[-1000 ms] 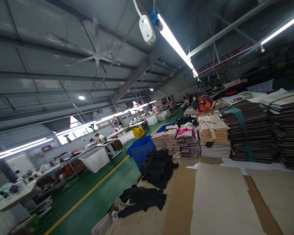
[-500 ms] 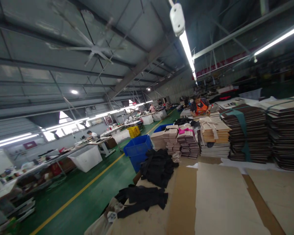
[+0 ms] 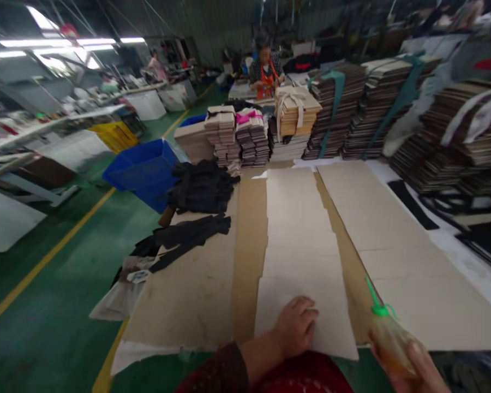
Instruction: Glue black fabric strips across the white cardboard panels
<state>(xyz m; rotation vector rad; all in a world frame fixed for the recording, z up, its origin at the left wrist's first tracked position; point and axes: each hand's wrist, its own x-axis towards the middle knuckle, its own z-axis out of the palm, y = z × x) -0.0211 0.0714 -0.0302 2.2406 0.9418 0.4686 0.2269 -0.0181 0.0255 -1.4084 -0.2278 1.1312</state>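
Note:
My right hand [image 3: 423, 363] is wrapped round a glue bottle [image 3: 395, 341], a see-through squeeze bottle with amber liquid and a green pointed nozzle that tilts up and away. My left hand [image 3: 297, 326] rests on the near end of a long row of beige sheets [image 3: 300, 256], its fingers loosely bent and nothing visible in them. A second row of beige sheets [image 3: 396, 240] lies to the right, beyond the bottle. Between the rows a strip of brown board [image 3: 349, 284] shows.
Black fabric strips [image 3: 202, 188] lie heaped at the table's left. Bundled stacks [image 3: 335, 109] line the far side, and more stacked pieces [image 3: 442, 136] stand at right. A blue bin [image 3: 147, 166] is on the green floor. A person in an orange apron [image 3: 268, 76] works beyond.
My view has swung down and to the right, towards the table. Both my hands and the glue bottle, out of sight before, now show at the bottom.

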